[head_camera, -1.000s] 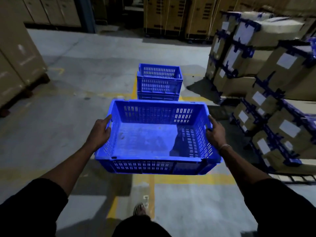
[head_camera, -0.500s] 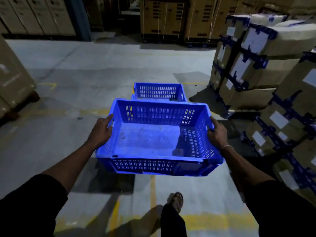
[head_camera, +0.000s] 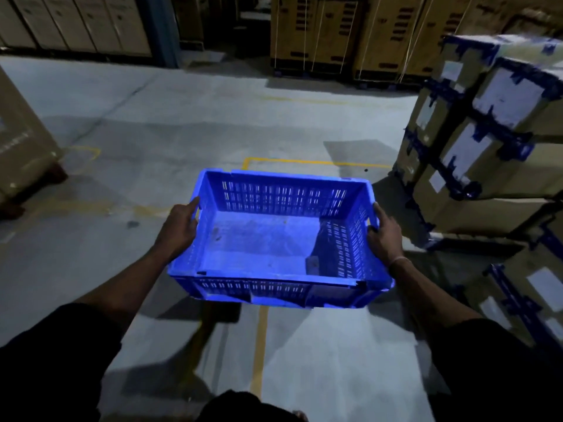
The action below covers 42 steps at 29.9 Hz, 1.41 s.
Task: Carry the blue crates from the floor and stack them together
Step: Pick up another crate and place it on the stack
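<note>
Crate (head_camera: 274,239) held level above the floor (head_camera: 152,123), open side up, nothing inside. Left hand (head_camera: 179,228) grips the left short wall, right hand (head_camera: 382,236) grips the right short wall, fingers curled at the handle slots. Taped cartons (head_camera: 487,132) stacked to the right.

Single head cam, looking fwd/down, close over held crate (head_camera: 268,239) and floor (head_camera: 182,117).

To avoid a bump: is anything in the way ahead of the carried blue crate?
Nothing visible: the floor beyond the blue crate is bare. Taped boxes stand apart at its right. The crate hides what lies under it.
</note>
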Tool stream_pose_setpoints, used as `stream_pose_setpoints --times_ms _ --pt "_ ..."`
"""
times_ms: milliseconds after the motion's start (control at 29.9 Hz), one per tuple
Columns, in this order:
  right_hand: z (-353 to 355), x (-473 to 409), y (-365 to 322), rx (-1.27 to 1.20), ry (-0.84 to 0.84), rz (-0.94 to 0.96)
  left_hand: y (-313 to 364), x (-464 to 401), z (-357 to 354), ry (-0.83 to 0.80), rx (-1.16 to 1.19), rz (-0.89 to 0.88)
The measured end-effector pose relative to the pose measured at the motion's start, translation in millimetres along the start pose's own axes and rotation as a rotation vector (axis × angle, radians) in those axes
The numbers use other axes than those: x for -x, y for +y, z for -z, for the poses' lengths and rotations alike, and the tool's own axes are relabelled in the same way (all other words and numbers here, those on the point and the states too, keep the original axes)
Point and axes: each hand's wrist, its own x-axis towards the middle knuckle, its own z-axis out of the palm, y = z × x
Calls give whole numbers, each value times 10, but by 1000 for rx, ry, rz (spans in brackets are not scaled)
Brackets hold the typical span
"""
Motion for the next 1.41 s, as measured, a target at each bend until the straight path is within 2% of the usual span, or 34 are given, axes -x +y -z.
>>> stream_pose_setpoints --times_ms 134,368,703,1005,1172,1407 --pt "-174 -678 -14 11 -10 -5 33 -637 -200 6 2 -21" --pt "-656 -1666 -94 -13 -3 -54 -312 -1849 -720 -37 11 3" --pt "-1138 -2730 -102 23 -26 -94 -542 -3039 -1178 -95 17 -2" --pt "-1359 -3104 -84 7 -76 -100 -805 -3401 -1429 -94 -5 -28" --pt "-1339 -3056 -129 25 -75 -86 -852 -3395 -1482 -69 -5 -44" --pt "-1271 -2968 -129 22 -118 -112 -776 -3316 -1403 -111 -46 -51"
